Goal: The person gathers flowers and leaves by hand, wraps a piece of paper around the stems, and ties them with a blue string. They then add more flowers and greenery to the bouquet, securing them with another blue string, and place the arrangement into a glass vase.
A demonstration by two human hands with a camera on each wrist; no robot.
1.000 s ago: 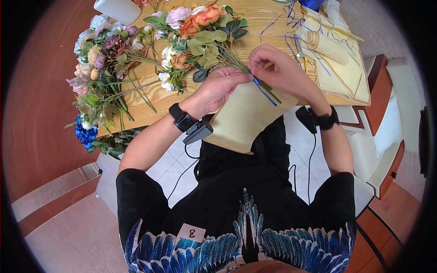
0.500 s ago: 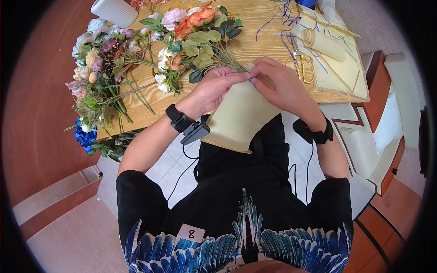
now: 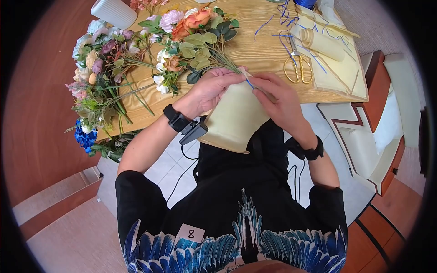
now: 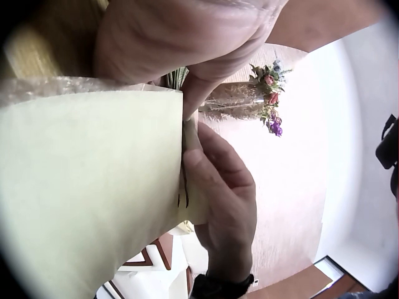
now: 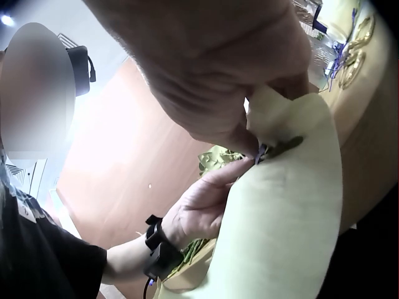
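Observation:
A bouquet of artificial flowers [image 3: 198,48], with orange, lilac and white blooms and green leaves, lies tilted over the table edge. My left hand [image 3: 211,91] grips its stems together with cream wrapping paper [image 3: 232,120], which hangs toward my lap. A short blue ribbon [image 3: 250,84] shows at the gathered neck, between the hands. My right hand [image 3: 280,98] pinches the paper's edge beside the stems, with its fingertips close to my left thumb. In the right wrist view, dark stem ends [image 5: 287,147] stick out against the paper under the right fingers.
More artificial flowers [image 3: 93,63] lie along the table's left side, near a white ribbed vase [image 3: 114,12]. Gold-handled scissors [image 3: 298,68], a cream paper roll [image 3: 323,44], loose blue ribbon pieces [image 3: 284,18] and a blue spool [image 3: 306,3] are at the right.
My right hand has come down from above the stems to the paper edge, bringing the paper inward over the stem ends. The scissors now show fully. My left hand keeps its hold.

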